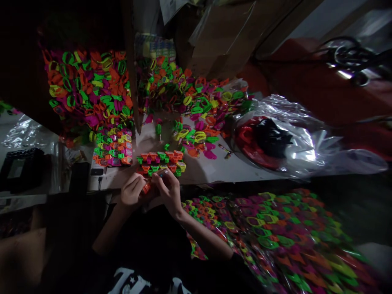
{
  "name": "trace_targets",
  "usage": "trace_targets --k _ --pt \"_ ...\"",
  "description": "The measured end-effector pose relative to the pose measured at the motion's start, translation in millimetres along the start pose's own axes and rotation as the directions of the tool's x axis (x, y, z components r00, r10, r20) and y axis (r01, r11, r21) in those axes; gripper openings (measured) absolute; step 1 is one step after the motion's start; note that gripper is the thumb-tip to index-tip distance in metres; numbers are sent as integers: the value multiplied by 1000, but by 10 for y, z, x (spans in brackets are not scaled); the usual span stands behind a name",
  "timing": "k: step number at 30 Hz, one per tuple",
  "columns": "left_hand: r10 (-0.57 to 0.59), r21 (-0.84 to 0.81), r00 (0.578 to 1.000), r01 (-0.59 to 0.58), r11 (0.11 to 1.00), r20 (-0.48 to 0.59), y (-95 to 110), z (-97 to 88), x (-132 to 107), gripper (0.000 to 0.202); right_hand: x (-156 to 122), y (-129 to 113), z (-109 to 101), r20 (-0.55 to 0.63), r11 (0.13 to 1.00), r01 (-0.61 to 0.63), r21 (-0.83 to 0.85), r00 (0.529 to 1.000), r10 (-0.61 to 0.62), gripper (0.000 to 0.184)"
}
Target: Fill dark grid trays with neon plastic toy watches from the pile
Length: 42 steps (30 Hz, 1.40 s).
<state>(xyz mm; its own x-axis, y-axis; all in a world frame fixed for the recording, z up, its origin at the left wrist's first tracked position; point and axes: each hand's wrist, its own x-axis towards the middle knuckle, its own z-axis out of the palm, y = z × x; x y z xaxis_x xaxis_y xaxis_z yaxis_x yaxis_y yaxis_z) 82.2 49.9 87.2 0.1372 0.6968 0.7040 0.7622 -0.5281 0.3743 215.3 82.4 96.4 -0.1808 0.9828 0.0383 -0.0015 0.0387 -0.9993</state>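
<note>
At the table's front edge, my left hand is closed, with its fingertips pinching an orange toy watch. Close beside it, my right hand has its thumb and fingers drawn together over the same watch. Something small shows at the right fingertips, too dark and small to name. Just beyond both hands lie short rows of toy watches in orange, green, pink and yellow. A neater block of toy watches sits to the left, near a small black device with a cable.
Heaps of bright plastic pieces rise behind, split by an upright post. A cardboard box stands at the back. On the right is a clear plastic bag around a red basin. Bagged watches lie lower right.
</note>
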Motion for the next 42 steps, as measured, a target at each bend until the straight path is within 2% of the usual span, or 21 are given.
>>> trace_targets --k 4,7,11,14,16,18,23,26,34,38,42 --pt "-56 18 990 54 998 131 -20 -63 -53 4 40 0 -216 227 996 -30 -83 973 49 33" --pt "-103 -68 950 129 989 296 -12 -102 -97 12 60 -28 -423 390 987 35 -159 920 31 29" --pt "-231 -175 846 350 920 480 63 -94 -168 13 31 -94 -620 547 939 156 -305 836 38 22" --pt "-362 -121 738 511 851 570 131 -81 -218 13 -14 -97 -678 612 907 194 -373 787 83 19" --pt "-407 -80 692 555 828 596 165 -79 -242 15 -44 -58 -683 620 904 192 -382 778 97 20" --pt "-413 -56 691 547 835 593 189 -82 -261 15 -70 1 -673 615 908 190 -373 784 88 20" --pt "-343 -54 764 441 896 547 217 -87 -308 13 -116 115 -636 620 917 212 -338 783 48 20" --pt "-321 -45 785 404 913 530 230 -94 -339 11 -144 137 -626 634 919 221 -328 772 41 20" --pt "-261 -76 797 356 931 545 261 -62 -419 4 -240 154 -669 617 920 216 -328 787 35 21" --pt "-260 -46 779 347 937 570 272 -29 -440 4 -272 159 -711 601 922 191 -338 798 55 21" --pt "-260 -28 756 345 938 600 263 -4 -456 9 -293 235 -733 586 919 212 -332 810 25 20"
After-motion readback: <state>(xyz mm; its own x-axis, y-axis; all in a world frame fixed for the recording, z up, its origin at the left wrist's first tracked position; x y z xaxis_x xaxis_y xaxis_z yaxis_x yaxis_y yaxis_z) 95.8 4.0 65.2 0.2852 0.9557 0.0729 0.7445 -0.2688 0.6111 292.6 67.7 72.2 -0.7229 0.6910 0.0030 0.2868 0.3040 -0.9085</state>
